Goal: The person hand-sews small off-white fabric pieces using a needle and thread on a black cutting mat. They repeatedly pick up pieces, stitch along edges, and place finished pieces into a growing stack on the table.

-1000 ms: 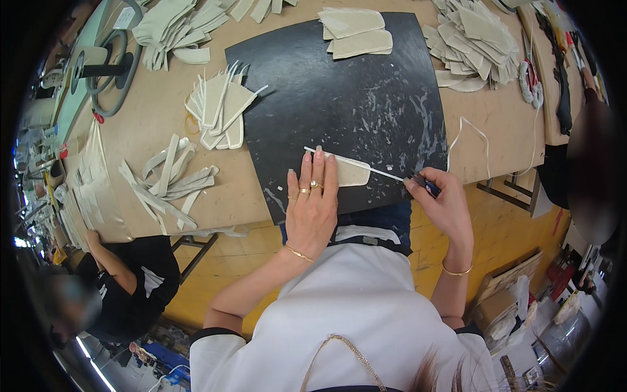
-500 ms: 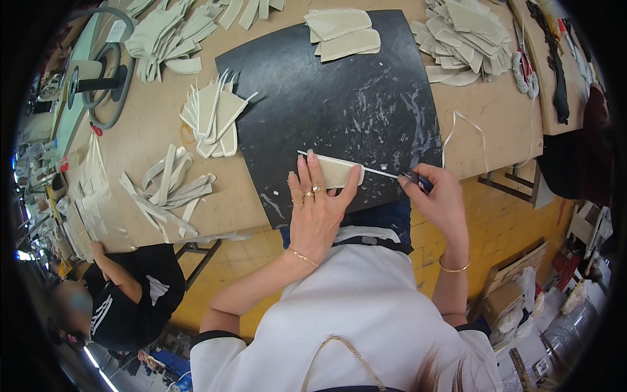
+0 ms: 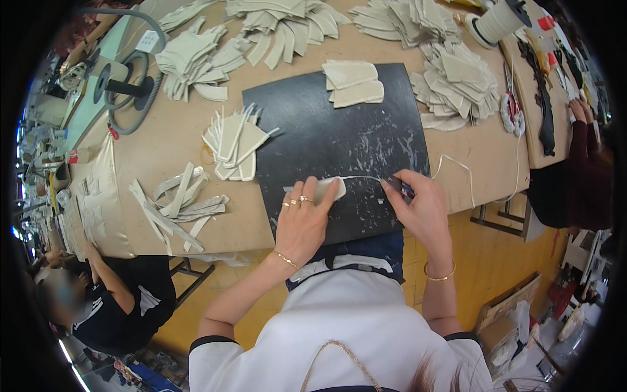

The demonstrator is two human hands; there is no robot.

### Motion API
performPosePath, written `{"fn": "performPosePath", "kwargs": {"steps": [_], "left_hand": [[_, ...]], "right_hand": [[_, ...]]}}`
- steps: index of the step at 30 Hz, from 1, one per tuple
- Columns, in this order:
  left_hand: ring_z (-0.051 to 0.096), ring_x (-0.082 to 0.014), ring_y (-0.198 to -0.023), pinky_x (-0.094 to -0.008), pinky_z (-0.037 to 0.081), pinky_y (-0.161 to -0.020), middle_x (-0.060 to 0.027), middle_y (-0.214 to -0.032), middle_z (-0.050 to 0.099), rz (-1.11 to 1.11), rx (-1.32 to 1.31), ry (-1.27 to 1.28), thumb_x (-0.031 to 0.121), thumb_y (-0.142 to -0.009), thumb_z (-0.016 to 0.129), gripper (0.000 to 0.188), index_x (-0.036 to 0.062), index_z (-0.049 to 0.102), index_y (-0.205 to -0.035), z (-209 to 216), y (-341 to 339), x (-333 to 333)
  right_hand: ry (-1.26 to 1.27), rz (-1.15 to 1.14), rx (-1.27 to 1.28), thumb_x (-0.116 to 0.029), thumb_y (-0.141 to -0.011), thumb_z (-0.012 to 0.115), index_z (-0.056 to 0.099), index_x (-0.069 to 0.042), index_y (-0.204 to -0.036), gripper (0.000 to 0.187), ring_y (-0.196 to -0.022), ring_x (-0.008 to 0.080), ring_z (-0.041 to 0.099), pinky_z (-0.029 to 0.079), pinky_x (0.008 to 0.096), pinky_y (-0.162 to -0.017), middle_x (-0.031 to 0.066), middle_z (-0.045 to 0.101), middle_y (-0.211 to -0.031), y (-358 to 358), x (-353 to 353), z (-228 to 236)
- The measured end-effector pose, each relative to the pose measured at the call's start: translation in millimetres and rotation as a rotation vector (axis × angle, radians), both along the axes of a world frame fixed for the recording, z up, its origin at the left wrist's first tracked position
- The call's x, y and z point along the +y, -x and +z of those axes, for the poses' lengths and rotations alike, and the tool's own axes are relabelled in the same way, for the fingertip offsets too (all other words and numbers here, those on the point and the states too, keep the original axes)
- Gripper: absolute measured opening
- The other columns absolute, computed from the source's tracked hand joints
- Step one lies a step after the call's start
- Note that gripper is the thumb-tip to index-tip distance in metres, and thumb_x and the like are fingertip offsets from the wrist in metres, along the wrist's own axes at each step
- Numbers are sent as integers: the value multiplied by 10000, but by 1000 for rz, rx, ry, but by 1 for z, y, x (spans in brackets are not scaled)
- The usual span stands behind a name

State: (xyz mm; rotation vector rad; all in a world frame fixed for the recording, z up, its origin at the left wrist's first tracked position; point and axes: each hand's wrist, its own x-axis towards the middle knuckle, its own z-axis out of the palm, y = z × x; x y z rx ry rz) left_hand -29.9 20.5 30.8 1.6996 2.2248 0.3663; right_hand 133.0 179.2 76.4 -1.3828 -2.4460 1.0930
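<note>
My left hand (image 3: 302, 225) lies with fingers spread over a small cream panel (image 3: 330, 189), pressing it onto a black cutting mat (image 3: 297, 127). From the panel's far edge a thin white strip (image 3: 359, 177) arches across to the fingertips of my right hand (image 3: 424, 208). That hand is closed, pinching the strip's end, and a dark-handled tool (image 3: 407, 190) sits within its grip. The tool's working end is hidden, so its kind is unclear. Left of the panel, a stack of white-edged cream panels (image 3: 236, 142) overlaps the mat's border.
Two cream panels (image 3: 354, 85) rest on the mat's far end. More piles (image 3: 454, 81) surround it, with loose strips (image 3: 179, 199) at left. Red-handled scissors (image 3: 512, 112), a cord spool (image 3: 499, 25) and a hose-ringed stand (image 3: 130, 85) stand farther out. A co-worker (image 3: 124, 297) sits at lower left.
The view has tilted, showing more of the table's far side. The white strip, straight before, now curves. My right hand is closer to my left, and less of the panel shows.
</note>
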Motion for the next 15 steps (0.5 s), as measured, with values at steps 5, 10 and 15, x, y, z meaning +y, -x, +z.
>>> {"fn": "performPosePath", "kwargs": {"steps": [5, 10, 15], "left_hand": [[513, -391, -1076, -476, 453, -913, -199, -1223, 482, -27, -105, -125, 121, -905, 600, 490, 103, 522, -1389, 0, 9, -2], [536, -357, -1042, -447, 471, -878, -167, -1218, 484, -45, -83, -126, 32, -849, 616, 575, 90, 487, -1406, -5, 8, -2], [555, -269, -1005, -368, 499, -859, -132, -1268, 486, -90, 71, -42, 31, -819, 624, 590, 64, 501, -1395, -10, 9, 0]], "right_hand": [[-117, 152, 95, -116, -791, 733, 713, -81, -959, 173, -610, 236, 621, 467, 357, -580, 70, 630, -747, 10, 4, -5], [-310, 324, 157, -73, -709, 742, 724, -126, -983, 280, -563, 190, 566, 403, 325, -546, 8, 577, -686, -9, -14, -13], [-493, 417, 122, -53, -676, 734, 720, -138, -1153, 485, -527, 143, 484, 331, 312, -525, -13, 470, -633, -19, -38, -31]]}}
